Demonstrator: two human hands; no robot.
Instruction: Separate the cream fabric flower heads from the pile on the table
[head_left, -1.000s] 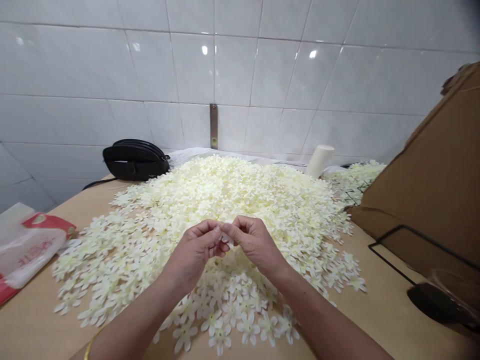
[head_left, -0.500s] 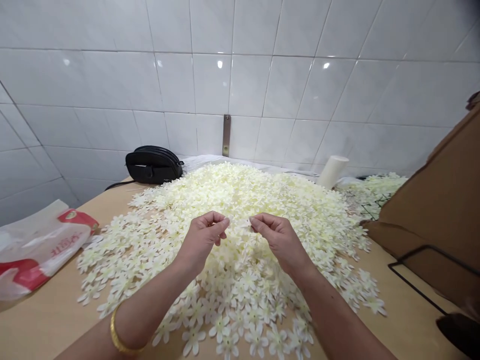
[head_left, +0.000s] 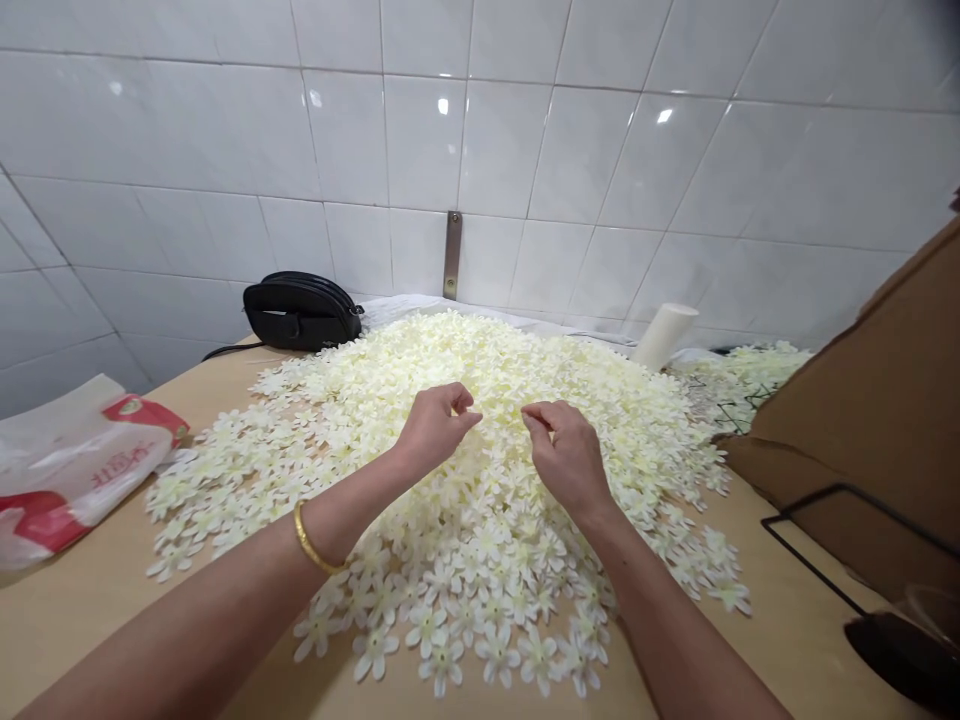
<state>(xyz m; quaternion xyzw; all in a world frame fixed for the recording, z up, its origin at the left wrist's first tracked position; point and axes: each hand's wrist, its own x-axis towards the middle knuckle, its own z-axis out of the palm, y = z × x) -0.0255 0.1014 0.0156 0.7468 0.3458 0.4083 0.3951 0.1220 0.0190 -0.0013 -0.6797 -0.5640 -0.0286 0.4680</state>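
A wide heap of pale cream artificial flowers [head_left: 450,530] with slim petals is spread before me. My left hand [head_left: 437,430] hovers over the middle of the heap, its fingers curled and the thumb tip a little apart from them, with nothing visible in the gap. To its right, my right hand [head_left: 568,455] has thumb and forefinger pinched together; whatever may be between them is too small to make out. A short space separates the two hands. A gold bangle [head_left: 309,540] circles my left wrist.
A black bag [head_left: 301,312] rests at the back left, and a red and white plastic bag [head_left: 97,465] lies nearer. A white cylinder [head_left: 665,338] leans at the back right. Brown cardboard [head_left: 847,430] and a black wire frame [head_left: 814,560] stand right. Behind is a tiled wall [head_left: 495,150].
Both hands have shifted up and slightly right in the view. The left thumb and fingers have parted. A small white piece seen at the right fingertips earlier no longer shows.
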